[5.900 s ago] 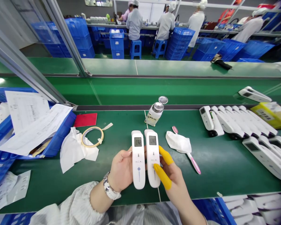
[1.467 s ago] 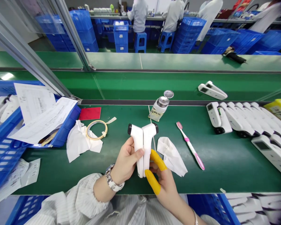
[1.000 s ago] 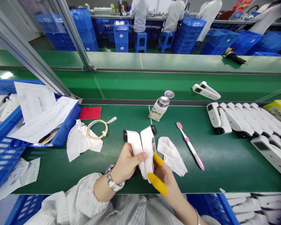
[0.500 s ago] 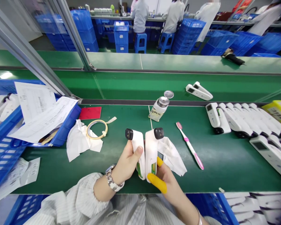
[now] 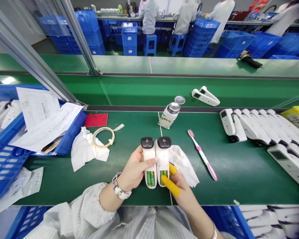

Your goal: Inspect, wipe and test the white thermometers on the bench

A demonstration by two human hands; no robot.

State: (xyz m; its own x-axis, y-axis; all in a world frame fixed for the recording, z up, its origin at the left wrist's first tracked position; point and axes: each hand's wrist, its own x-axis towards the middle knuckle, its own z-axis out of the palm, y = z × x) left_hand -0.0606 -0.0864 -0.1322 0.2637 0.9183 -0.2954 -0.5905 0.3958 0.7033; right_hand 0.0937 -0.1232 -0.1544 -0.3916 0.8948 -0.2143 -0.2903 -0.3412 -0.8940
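Note:
My left hand [image 5: 136,167] is closed around a white infrared thermometer [image 5: 149,159] with a black sensor head, its thumb across the casing. My right hand [image 5: 178,184], with yellow covers on a finger and the thumb, grips a second infrared thermometer [image 5: 162,156]. Both stand side by side, touching, heads away from me. Their battery bays are uncovered and show green batteries [image 5: 150,179]. A white cloth [image 5: 184,166] lies just behind my right hand. Farther right is a pink and white toothbrush [image 5: 201,156]. Beyond the thermometers stands a pump bottle [image 5: 168,116] with its metal lid up.
Rows of white thermometers [image 5: 254,127] lie at the right. Two more thermometers [image 5: 205,96] rest on the green belt [image 5: 139,89]. At left are a tape roll [image 5: 92,136], a cloth [image 5: 83,156], a red card [image 5: 96,120] and a blue crate [image 5: 74,132] with papers. People work beyond.
Both thermometers in my hands have turned, so their battery bays and black heads now face me. The pair on the belt has shifted left.

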